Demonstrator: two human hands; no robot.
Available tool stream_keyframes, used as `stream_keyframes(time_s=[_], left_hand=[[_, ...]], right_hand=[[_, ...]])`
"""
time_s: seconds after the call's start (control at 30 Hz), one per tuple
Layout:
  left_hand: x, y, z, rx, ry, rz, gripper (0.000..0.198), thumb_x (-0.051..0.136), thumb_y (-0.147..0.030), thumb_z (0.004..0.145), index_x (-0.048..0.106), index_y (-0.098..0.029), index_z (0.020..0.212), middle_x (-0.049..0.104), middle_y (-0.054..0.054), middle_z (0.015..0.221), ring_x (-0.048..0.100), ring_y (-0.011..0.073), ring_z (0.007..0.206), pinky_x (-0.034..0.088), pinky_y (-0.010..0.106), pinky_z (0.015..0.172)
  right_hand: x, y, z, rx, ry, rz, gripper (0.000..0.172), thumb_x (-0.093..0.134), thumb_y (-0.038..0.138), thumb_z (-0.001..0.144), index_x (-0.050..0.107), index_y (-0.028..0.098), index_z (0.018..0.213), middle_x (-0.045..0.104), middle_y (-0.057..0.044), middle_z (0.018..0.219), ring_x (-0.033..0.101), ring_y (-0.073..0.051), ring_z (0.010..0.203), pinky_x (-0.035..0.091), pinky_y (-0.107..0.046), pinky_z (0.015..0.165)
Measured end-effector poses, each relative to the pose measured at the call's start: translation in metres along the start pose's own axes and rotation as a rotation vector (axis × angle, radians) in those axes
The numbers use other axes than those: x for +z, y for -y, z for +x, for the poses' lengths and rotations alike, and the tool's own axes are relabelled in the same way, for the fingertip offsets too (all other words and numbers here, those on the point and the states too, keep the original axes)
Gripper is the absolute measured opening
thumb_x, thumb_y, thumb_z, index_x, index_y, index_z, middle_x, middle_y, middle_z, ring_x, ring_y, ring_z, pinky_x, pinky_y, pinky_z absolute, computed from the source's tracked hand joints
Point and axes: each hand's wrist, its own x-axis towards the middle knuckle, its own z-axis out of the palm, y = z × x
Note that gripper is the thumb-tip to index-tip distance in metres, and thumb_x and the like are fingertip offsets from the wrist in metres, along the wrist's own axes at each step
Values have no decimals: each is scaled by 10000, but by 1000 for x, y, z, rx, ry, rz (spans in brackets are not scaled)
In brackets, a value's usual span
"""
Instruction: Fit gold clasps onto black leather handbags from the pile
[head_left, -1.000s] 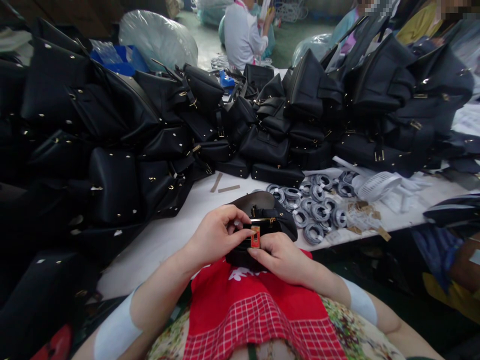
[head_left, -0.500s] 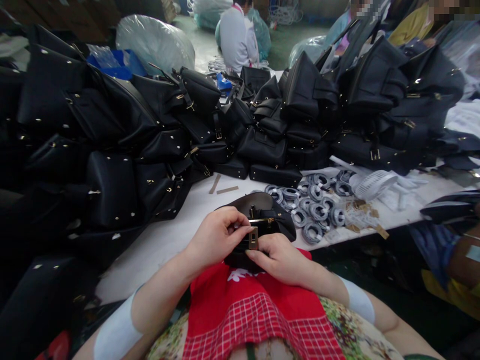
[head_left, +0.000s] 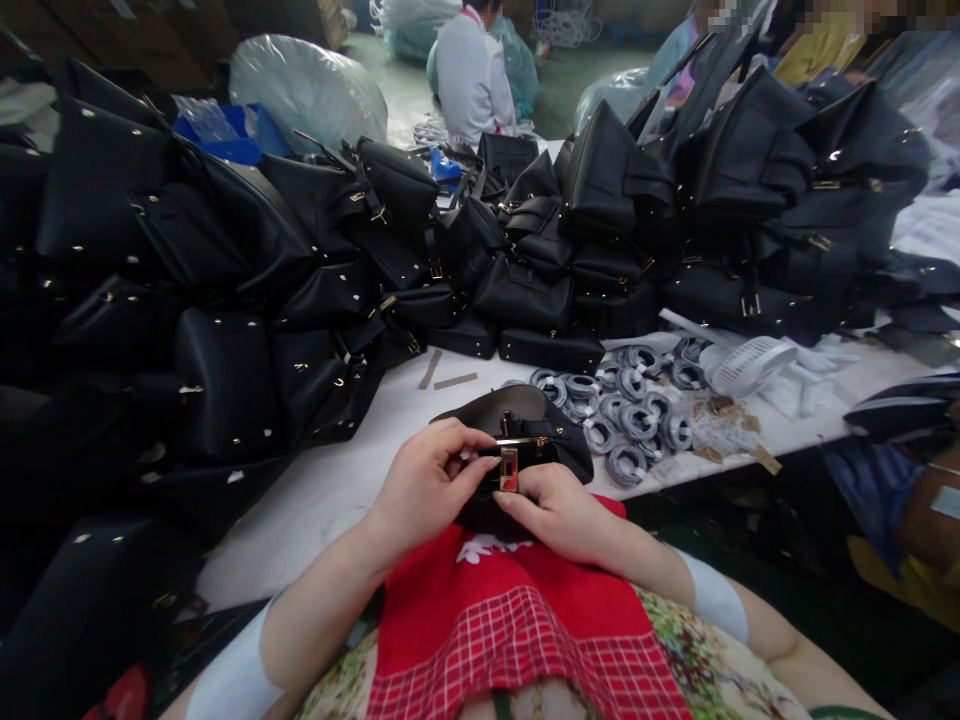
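Observation:
A small black handbag point(head_left: 562, 432) lies open at the table's near edge, against my lap, its gold zip showing. On its front strap sits a gold rectangular clasp plate point(head_left: 509, 470) with a slot, facing me and reflecting red. My left hand point(head_left: 431, 480) is closed in a pinch, thumb and forefinger tips at the plate's left edge; what lies between them is too small to make out. From the right, my right hand point(head_left: 559, 505) grips the bag's strap beside the plate, thumb below and fingers curled behind. Both hands partly hide the bag's front.
Black handbags are heaped along the left point(head_left: 225, 380) and the back point(head_left: 525, 290). Right of my bag lie coiled grey straps point(head_left: 637, 420), a white fan point(head_left: 750, 365) and small plastic packets point(head_left: 724, 430). Two brown strips point(head_left: 455, 381) rest on the white table point(head_left: 322, 510). A person point(head_left: 472, 75) sits beyond.
The clasp plate has tilted and moved up slightly; it looked dull brown before and now shines gold and red. My left fingers have shifted a little; the right hand keeps its grip.

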Motion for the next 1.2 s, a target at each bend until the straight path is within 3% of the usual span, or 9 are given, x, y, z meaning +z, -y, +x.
stream_keyframes(time_s=[0.1, 0.2, 0.37, 0.73, 0.93, 1.07, 1.2], left_hand=[[-3, 1, 7, 22, 31, 2, 128, 696, -218, 776, 699, -201, 902, 579, -13, 726, 483, 103, 585, 383, 239, 550], [-5, 1, 12, 36, 73, 2, 37, 682, -224, 790, 698, -195, 807, 588, -11, 704, 502, 105, 602, 378, 235, 552], [-6, 1, 15, 34, 95, 7, 96, 674, -230, 806, 670, -181, 723, 595, -11, 678, 522, 112, 623, 380, 241, 569], [-3, -10, -6, 136, 225, 125, 85, 606, -175, 852, 597, -185, 768, 622, 4, 802, 576, 151, 768, 429, 271, 670], [18, -11, -14, 103, -3, 290, 87, 492, -183, 919, 541, -185, 848, 604, 36, 855, 572, 184, 795, 466, 323, 719], [31, -9, -9, 116, 2, 233, 82, 471, -143, 908, 523, -187, 863, 615, 54, 918, 582, 194, 855, 483, 341, 778], [36, -1, -2, -10, -33, 102, 75, 467, -167, 914, 526, -190, 872, 647, 48, 909, 607, 194, 867, 480, 345, 789]], right_hand=[[0, 4, 0, -5, -1, -82, 375, 477, 325, 914, 507, 155, 581, 519, 20, 567, 419, -84, 542, 227, -255, 542], [1, 7, -1, -16, 0, -165, 361, 483, 333, 910, 537, 157, 599, 551, 10, 585, 419, -91, 551, 222, -264, 553], [1, 9, -2, -28, -3, -221, 346, 492, 327, 903, 565, 156, 612, 589, -7, 611, 430, -97, 559, 221, -272, 557], [5, -4, 2, 22, -34, -67, 423, 466, 356, 922, 523, 151, 556, 530, 11, 545, 405, -84, 516, 220, -255, 524], [8, -10, 9, 141, -45, 63, 473, 447, 401, 925, 536, 150, 534, 509, 14, 515, 408, -91, 493, 240, -252, 502], [10, -14, 13, 121, -35, 137, 418, 432, 329, 919, 573, 143, 572, 561, 0, 573, 464, -102, 540, 301, -244, 542], [11, -12, 12, 172, -60, 73, 465, 462, 397, 912, 524, 149, 524, 484, 17, 506, 396, -87, 486, 240, -252, 492]])
